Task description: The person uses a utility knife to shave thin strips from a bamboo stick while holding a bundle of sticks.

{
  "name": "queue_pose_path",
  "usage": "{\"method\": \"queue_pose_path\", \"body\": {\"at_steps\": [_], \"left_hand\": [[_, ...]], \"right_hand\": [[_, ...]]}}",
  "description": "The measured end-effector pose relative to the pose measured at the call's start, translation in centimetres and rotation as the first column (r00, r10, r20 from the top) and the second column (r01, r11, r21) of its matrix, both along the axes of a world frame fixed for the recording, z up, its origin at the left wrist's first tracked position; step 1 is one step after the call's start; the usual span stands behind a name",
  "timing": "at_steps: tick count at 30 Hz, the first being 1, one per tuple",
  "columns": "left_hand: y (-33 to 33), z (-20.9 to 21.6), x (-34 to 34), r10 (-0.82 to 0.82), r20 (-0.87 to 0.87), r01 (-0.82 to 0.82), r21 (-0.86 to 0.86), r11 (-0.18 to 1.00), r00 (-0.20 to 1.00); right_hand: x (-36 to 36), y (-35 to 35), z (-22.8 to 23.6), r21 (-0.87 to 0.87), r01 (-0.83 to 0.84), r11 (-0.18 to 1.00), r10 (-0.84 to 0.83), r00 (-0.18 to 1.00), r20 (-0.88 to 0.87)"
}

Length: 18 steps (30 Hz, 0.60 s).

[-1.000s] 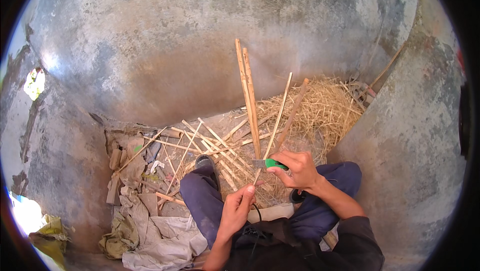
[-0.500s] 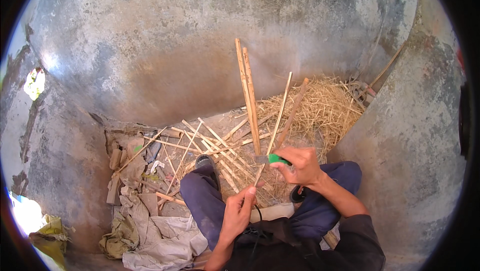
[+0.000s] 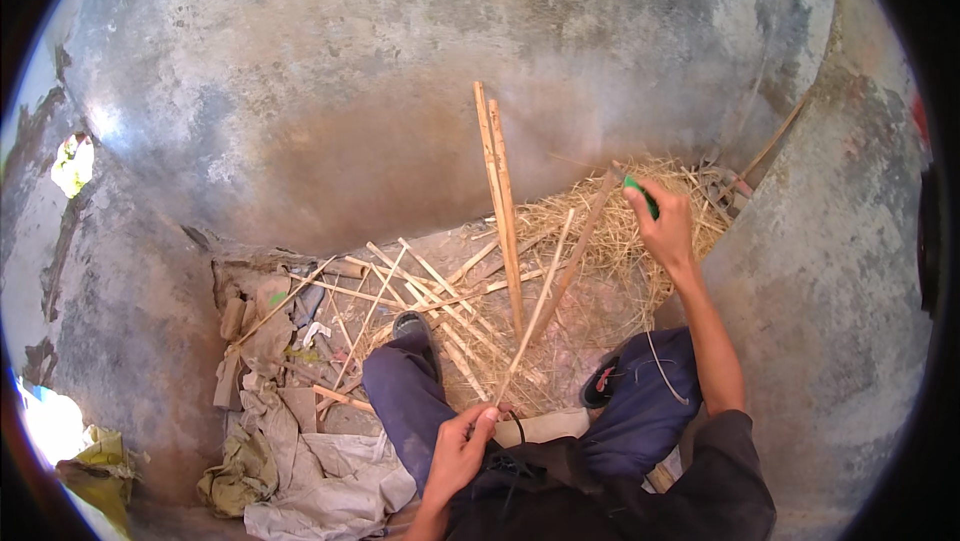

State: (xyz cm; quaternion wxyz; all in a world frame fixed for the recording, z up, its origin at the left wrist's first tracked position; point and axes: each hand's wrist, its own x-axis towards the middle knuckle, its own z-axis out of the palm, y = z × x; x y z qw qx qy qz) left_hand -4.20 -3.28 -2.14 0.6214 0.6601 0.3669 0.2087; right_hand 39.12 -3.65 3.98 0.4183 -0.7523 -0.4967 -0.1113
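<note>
Low in the middle, my left hand [image 3: 462, 449] pinches the near end of a thin pale wooden strip [image 3: 536, 311], which slants up and away from me. My right hand [image 3: 665, 226] is stretched out to the far right, closed around the green handle of a knife [image 3: 640, 195], apart from the strip. The blade is hard to make out. Beyond the strip, a wider brown stick [image 3: 580, 251] leans over the shavings. A thin curled shaving [image 3: 657, 353] hangs by my right knee.
Two tall sticks [image 3: 502, 191] lean on the concrete wall [image 3: 400, 61]. A heap of shavings [image 3: 640, 241] lies at the far right. Several strips [image 3: 440, 291] cross on the floor; crumpled sacking [image 3: 330, 476] and wood scraps [image 3: 228, 381] lie to the left.
My right hand with the knife has swung up and away to the right, off the strip. My left hand has lowered slightly, and the strip's far end has dropped. A curled shaving now shows by my right knee.
</note>
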Motion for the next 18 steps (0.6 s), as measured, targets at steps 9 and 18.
{"method": "queue_pose_path", "body": {"at_steps": [9,18], "left_hand": [[1.3,1.8,2.9,0.063,0.017,-0.064,0.05,0.997,0.998],[1.2,2.6,3.7,0.008,0.063,-0.009,0.011,1.0,0.998]], "right_hand": [[-12.8,-2.3,-3.4,0.042,-0.484,0.874,0.477,0.872,0.111],[-14.4,-3.3,-2.7,0.019,-0.492,0.87,0.489,0.867,0.094]]}}
